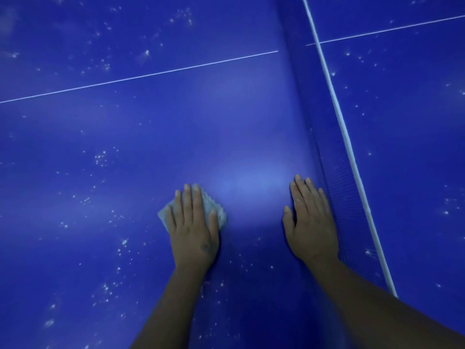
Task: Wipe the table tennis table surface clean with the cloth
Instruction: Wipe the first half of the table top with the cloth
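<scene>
- The left hand (192, 230) lies flat on a pale grey cloth (214, 210), its fingers (187, 200) straight and spread, pressing the cloth onto the blue tabletop (151, 127).
- The cloth sits under that palm, showing past the fingers on both sides, some way from the net (337, 157).
- The right hand (310, 222) rests palm down on the bare tabletop, fingers released and straight, holding nothing, its outer edge just beside the foot of the net.
- The net has a white top band (338, 114) and crosses the tabletop.
- A thin white line (141, 77) runs across the tabletop and meets the net.
- White specks (100, 157) dot the tabletop; a smooth stretch shows between the hands.
</scene>
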Demonstrator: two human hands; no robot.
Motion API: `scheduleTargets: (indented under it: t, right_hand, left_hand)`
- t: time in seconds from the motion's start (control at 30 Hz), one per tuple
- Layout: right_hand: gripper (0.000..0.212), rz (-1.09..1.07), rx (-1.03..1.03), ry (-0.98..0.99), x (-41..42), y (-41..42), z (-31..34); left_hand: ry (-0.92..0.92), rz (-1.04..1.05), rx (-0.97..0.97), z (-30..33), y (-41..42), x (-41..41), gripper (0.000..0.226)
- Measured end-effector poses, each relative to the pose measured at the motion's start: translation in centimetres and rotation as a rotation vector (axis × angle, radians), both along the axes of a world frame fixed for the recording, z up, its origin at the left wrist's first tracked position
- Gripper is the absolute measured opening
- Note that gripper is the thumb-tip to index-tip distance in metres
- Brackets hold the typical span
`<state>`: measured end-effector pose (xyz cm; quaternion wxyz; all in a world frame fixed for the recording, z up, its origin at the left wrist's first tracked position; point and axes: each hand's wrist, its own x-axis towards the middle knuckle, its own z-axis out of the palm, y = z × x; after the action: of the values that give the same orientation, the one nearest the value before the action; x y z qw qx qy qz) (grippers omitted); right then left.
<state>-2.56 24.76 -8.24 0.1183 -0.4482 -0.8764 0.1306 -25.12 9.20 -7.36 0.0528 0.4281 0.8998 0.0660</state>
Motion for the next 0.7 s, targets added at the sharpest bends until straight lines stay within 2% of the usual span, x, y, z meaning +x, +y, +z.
scheduleTargets:
  t: [0.1, 0.3, 0.43, 0.57, 0.7]
  right_hand:
    - [0.059, -0.006, 0.016, -0.004, 0.1, 0.1, -0.2]
    - [0.059, -0.008, 0.033, 0.023, 0.0, 0.0, -0.2]
    - [0.059, -0.009, 0.066, 0.020, 0.1, -0.1, -0.2]
    - [0.056, -0.007, 0.079, 0.040, 0.0, 0.0, -0.3]
    - [0.053, -0.004, 0.082, 0.020, 0.1, 0.1, -0.3]
  left_hand:
    - [-0.017, 0.079, -0.005, -0.3, 1.9, -1.0, 0.067]
    - [-0.032, 0.096, 0.010, 0.3, -0.6, 4.5, 0.067]
    - [-0.036, 0.154, 0.029, -0.3, 5.0, 2.7, 0.069]
    - [-0.072, -0.021, 0.029, -0.4, 10.2, 4.5, 0.071]
    - [-0.026, -0.248, 0.004, 0.3, 6.4, 9.0, 0.068]
